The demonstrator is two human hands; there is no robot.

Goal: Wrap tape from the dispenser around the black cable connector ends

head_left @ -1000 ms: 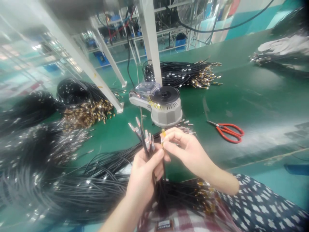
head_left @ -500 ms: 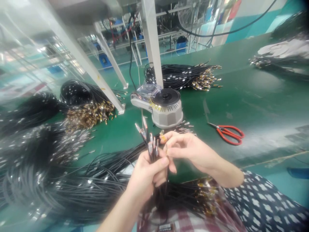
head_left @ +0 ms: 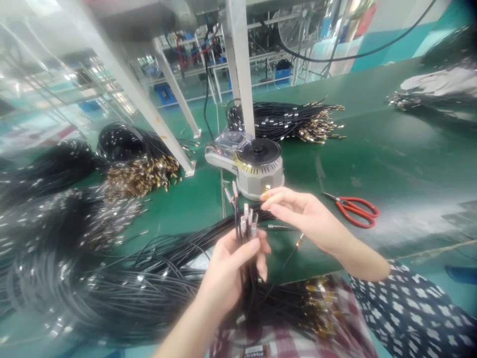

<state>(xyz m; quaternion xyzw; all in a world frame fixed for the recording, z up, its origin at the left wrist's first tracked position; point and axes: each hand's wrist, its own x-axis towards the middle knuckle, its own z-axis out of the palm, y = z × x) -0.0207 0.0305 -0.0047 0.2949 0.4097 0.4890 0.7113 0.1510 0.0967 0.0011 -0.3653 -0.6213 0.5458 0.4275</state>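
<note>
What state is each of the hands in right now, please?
Left hand: closed around a bundle of black cables.
Right hand: fingertips pinched by the tape dispenser; whether it holds anything cannot be told.

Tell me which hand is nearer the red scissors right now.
Right. The right hand is just beside the scissors, not touching; the left hand sits farther off, gripping the cable bundle.
</note>
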